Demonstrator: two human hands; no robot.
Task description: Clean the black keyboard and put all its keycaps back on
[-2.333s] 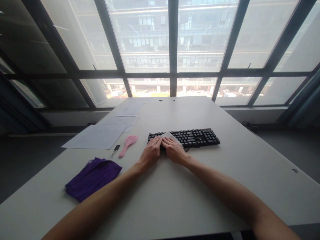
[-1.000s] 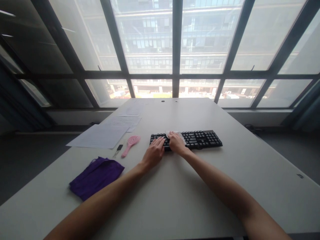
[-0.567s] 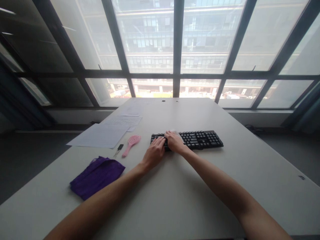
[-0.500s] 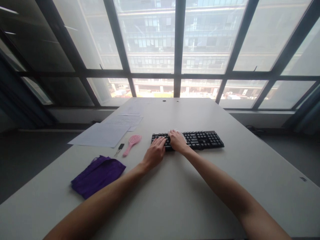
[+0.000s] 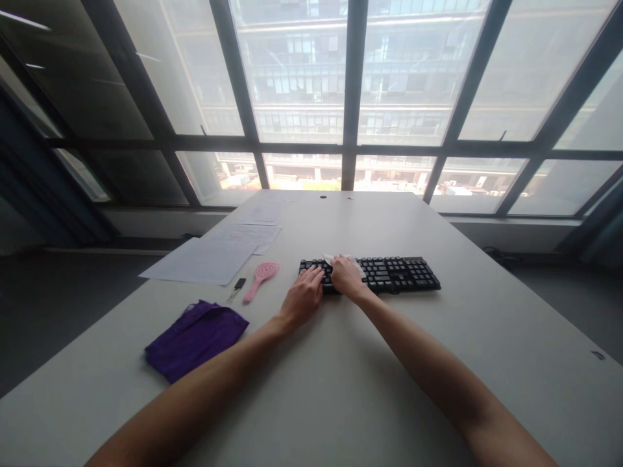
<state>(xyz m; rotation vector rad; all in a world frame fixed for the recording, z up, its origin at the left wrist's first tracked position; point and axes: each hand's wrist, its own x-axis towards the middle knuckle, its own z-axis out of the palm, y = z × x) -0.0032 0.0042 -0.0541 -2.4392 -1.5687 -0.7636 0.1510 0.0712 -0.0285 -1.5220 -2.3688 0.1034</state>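
Note:
A black keyboard (image 5: 402,274) lies across the white table. My left hand (image 5: 305,293) rests on its left end, fingers laid over the keys and holding nothing. Just right of it, my right hand (image 5: 346,275) presses a white tissue or cloth (image 5: 361,268) against the keys, with its fingers bent over it. Parts of the white piece stick out beyond the fingers and to the right of the hand. The keys under both hands are hidden.
Left of the keyboard lie a pink hairbrush (image 5: 261,277), a small black item with metal prongs (image 5: 239,284) and a purple cloth bag (image 5: 197,337). Paper sheets (image 5: 199,261) are spread along the left edge of the white table (image 5: 370,402). Windows stand behind.
The camera view has shifted slightly, so the scene sits a little further right. More of the white piece shows around my right hand. My left hand stays on the keyboard.

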